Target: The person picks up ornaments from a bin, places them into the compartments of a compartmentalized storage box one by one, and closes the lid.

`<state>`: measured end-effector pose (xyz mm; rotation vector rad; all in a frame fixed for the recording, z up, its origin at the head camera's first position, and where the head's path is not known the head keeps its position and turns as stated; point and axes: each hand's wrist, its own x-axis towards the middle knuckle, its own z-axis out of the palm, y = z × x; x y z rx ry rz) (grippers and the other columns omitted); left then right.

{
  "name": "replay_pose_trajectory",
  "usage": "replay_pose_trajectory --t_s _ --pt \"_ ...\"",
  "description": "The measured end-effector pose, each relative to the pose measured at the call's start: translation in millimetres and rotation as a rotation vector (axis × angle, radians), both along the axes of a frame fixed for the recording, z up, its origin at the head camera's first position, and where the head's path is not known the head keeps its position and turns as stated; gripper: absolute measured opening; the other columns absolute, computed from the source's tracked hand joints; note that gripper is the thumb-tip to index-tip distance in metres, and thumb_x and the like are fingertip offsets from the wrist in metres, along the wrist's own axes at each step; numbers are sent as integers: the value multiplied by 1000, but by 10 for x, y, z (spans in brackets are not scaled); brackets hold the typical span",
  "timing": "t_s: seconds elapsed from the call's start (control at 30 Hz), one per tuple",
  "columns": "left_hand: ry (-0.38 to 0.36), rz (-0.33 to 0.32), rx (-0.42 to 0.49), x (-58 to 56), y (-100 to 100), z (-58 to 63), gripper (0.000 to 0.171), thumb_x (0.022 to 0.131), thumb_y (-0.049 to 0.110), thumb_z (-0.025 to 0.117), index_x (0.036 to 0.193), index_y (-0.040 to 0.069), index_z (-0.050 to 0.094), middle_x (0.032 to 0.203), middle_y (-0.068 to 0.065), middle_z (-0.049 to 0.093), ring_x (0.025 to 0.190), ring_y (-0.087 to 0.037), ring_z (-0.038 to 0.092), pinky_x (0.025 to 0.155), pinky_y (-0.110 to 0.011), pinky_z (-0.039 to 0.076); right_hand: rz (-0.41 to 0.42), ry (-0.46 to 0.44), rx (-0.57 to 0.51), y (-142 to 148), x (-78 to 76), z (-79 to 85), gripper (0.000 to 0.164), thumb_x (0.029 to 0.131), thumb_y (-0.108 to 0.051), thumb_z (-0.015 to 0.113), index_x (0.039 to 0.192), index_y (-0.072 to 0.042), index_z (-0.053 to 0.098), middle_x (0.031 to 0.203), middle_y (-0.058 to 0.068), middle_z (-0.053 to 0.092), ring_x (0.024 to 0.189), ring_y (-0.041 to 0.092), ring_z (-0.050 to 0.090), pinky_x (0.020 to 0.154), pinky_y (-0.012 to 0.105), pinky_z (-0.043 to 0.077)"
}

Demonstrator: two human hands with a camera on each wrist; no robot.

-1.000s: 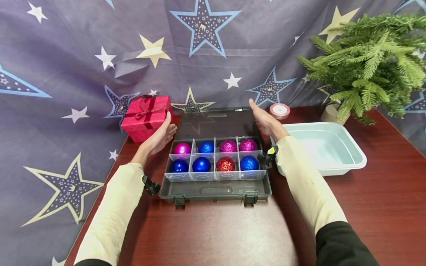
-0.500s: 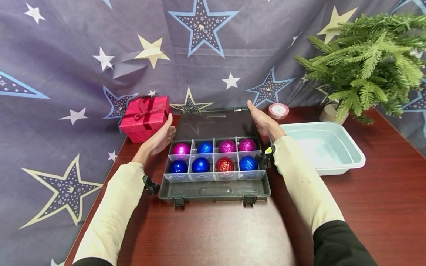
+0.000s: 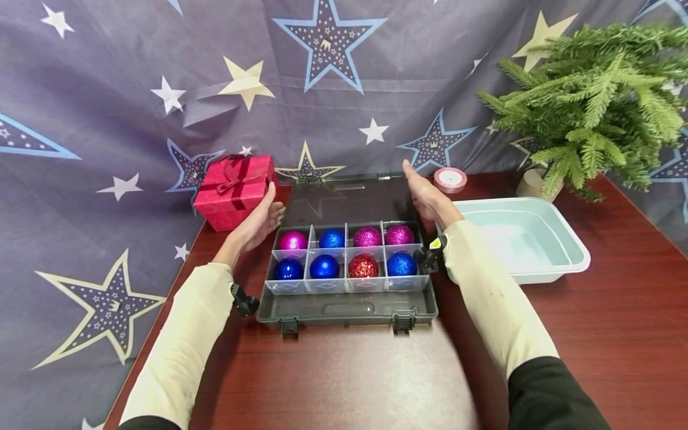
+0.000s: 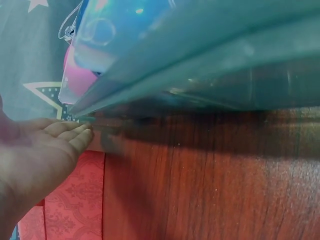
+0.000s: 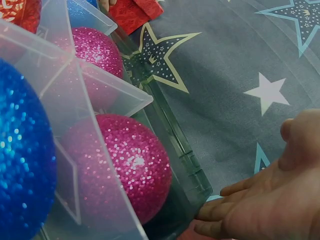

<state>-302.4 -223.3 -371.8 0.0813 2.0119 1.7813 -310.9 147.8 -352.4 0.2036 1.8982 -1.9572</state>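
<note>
A dark see-through plastic case (image 3: 346, 304) lies with its lid (image 3: 349, 200) folded back. Clear dividers split it into two rows of compartments holding several ornament balls: blue (image 3: 325, 266), pink (image 3: 292, 240) and one red (image 3: 363, 266). My left hand (image 3: 258, 221) is beside the case's left end, fingers straight, palm facing it; the thumb overlaps the red gift box (image 3: 233, 194) in the head view. At the other end my right hand (image 3: 427, 194) has its fingers extended along the lid's right side. Neither hand holds anything. Whether fingertips touch the case, I cannot tell.
A pale blue plastic basin (image 3: 577, 263) stands to the right. Behind it are a pink ribbon roll (image 3: 450, 179) and an artificial fir tree (image 3: 602, 107). A star-patterned cloth (image 3: 204, 36) hangs behind the brown table (image 3: 349, 382).
Both hands keep nearly the same place and pose. The head view shifts slightly; the case and balls stay put.
</note>
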Motion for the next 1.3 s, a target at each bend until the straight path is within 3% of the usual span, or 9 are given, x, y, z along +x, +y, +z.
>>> replay_pose_trajectory --t_s 0.3,0.4,0.5,0.57,0.77,1.03,1.3 --pt "17 11 0 0 34 50 103 102 72 18 160 -10 -2 170 -26 -1 157 -35 1 126 -40 4 -11 13 27 71 13 101 91 106 -65 22 163 4 4 166 30 9 153 40 14 125 47 12" --pt "28 7 3 -1 43 71 103 102 73 17 160 -10 -2 170 -25 0 157 -35 1 126 -40 4 -16 36 10 88 20 133 87 106 -65 22 157 6 23 159 33 23 146 41 27 124 47 19" --pt "35 8 8 5 36 94 103 102 73 15 160 -10 -3 170 -25 0 157 -35 1 126 -40 4 -19 56 -6 97 21 151 78 106 -65 22 134 3 48 143 31 40 134 40 41 119 48 29" --pt "45 4 10 14 31 109 103 102 74 13 160 -10 -3 170 -25 0 157 -34 1 126 -40 3 -29 68 -13 100 21 158 73 106 -65 23 126 1 50 139 30 43 131 40 44 119 47 31" --pt "67 14 28 34 18 142 102 102 73 16 160 -9 -2 170 -24 1 157 -33 2 126 -40 4 -27 132 63 87 63 209 87 107 -64 23 153 10 35 150 35 38 142 42 38 122 45 25" --pt "109 52 90 82 0 173 97 105 68 13 159 -11 0 169 -25 2 157 -32 4 126 -38 6 -24 262 125 119 127 244 81 110 -56 25 160 7 23 161 31 30 149 43 30 124 47 17" --pt "155 71 130 149 -12 183 98 104 68 14 160 -11 1 169 -26 4 157 -33 5 126 -40 5 -51 315 152 169 198 293 81 111 -54 25 163 4 7 162 32 25 148 42 33 123 45 23"
